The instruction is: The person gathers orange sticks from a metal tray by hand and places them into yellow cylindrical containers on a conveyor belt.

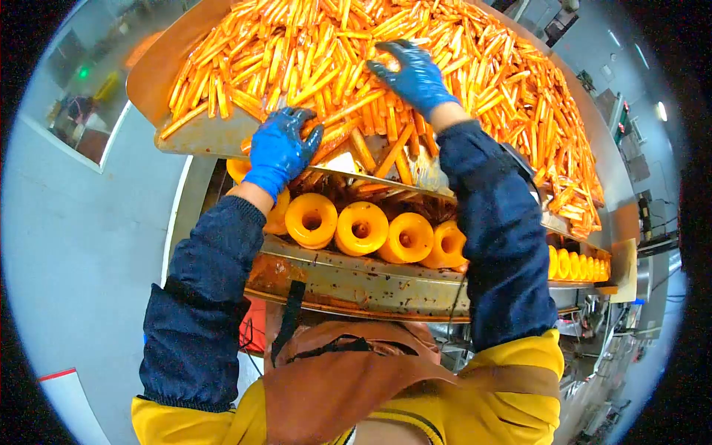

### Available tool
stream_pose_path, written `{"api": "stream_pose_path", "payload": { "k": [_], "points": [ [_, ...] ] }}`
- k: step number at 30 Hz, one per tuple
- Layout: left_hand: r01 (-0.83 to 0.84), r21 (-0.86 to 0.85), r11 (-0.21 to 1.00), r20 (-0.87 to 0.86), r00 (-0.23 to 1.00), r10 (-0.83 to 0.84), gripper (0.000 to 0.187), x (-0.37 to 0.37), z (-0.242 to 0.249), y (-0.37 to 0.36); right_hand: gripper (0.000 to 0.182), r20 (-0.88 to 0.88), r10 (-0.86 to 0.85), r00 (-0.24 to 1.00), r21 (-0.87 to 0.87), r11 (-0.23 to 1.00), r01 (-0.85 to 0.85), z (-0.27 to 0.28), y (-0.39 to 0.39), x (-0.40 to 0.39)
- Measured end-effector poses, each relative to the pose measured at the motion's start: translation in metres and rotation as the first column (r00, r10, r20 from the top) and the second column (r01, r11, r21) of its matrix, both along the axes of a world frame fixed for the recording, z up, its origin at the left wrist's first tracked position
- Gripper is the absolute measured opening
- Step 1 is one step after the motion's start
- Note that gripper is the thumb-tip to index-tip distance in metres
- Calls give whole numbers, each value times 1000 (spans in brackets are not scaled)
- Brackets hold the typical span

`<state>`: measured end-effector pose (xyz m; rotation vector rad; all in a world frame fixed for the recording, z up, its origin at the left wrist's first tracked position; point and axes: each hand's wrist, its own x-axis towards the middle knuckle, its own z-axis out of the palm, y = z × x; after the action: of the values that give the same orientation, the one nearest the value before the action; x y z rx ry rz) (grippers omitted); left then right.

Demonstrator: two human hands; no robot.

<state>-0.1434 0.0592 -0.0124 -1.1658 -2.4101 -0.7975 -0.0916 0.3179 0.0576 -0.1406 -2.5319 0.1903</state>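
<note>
A big heap of oily, reddish-orange food sticks (319,59) covers a metal tray (200,133) in front of me. My left hand (283,148), in a wet blue glove, is at the tray's near edge, its fingers curled around a few sticks. Parts of those sticks are hidden under the glove. Farther in and to the right, my right hand (417,78), also gloved in blue, lies on the heap with thumb and fingers apart. Between the hands, loose sticks (393,152) lean toward the near edge.
Below the tray runs a row of yellow-orange funnel-like cups (361,228), continuing to the right. A stained metal ledge (356,282) lies on my side of them. A brown apron (348,393) covers my front. Equipment (638,148) stands at the far right.
</note>
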Motion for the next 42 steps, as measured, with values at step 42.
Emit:
{"api": "stream_pose_path", "payload": {
  "k": [42],
  "points": [
    [1, 8, 1000, 15, 1000, -1, 34, 2, 1, -1, 35, -153, -238, 959, -887, 461, -27, -8, 76, 99]
  ]
}}
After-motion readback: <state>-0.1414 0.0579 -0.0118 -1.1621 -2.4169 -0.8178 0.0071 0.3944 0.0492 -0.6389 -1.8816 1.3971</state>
